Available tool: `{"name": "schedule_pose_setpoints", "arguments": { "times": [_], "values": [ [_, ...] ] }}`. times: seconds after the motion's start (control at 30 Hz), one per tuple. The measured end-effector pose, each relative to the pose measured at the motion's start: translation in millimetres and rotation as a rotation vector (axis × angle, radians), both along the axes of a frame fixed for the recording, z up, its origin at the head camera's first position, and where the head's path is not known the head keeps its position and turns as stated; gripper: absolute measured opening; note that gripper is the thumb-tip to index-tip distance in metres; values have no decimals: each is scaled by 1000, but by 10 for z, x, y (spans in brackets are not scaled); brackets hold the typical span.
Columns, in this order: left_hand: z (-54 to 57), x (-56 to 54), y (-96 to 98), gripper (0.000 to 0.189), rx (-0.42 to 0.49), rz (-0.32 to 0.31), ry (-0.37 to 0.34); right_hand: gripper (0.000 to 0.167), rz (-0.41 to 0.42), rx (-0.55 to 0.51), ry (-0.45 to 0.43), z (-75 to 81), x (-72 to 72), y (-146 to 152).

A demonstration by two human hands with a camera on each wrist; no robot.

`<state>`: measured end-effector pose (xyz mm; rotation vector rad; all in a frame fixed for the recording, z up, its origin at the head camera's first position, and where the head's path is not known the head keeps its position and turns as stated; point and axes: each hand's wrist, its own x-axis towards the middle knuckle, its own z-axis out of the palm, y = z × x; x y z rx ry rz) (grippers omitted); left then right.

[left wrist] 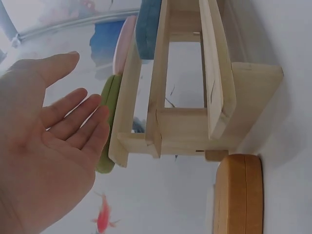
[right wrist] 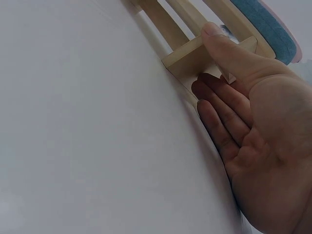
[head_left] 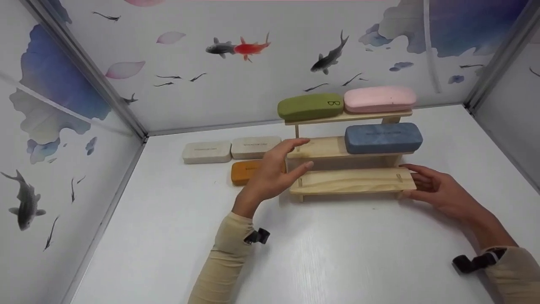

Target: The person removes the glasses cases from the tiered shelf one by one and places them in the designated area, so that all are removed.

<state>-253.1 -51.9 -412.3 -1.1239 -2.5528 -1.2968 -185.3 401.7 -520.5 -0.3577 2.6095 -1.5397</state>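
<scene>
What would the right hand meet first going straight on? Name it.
Most likely the right hand would meet the right end of the three-tier wooden rack, at its lowest shelf; they may already touch, the depth is unclear.

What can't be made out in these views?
Head: much of the orange case, behind the left hand.
Head: lettering on the blue case, too small.
Left wrist: the orange case's end, cut by the bottom edge.
Right wrist: some of the right hand, past the right edge.

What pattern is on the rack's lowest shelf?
That shelf has wavy wood grain, clearest in head view.
</scene>
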Motion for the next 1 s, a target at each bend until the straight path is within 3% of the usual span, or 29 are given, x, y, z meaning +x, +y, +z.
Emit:
{"name": "schedule_pose_setpoints", "arguments": {
  "times": [0.2,0.57,0.77,1.0],
  "values": [
    [-80,-134,279,64,-7,-17,-41,78,-6,4,4,4,2,1],
    [-127,-303,727,71,-102,-13,-71,78,11,-38,-9,-15,-5,-7],
    [-115,-321,895,76,-165,15,-90,77,25,-37,3,-26,-29,-6],
    [-112,-332,1048,79,-207,61,-54,77,26,-34,8,-27,-23,22]
  ]
}}
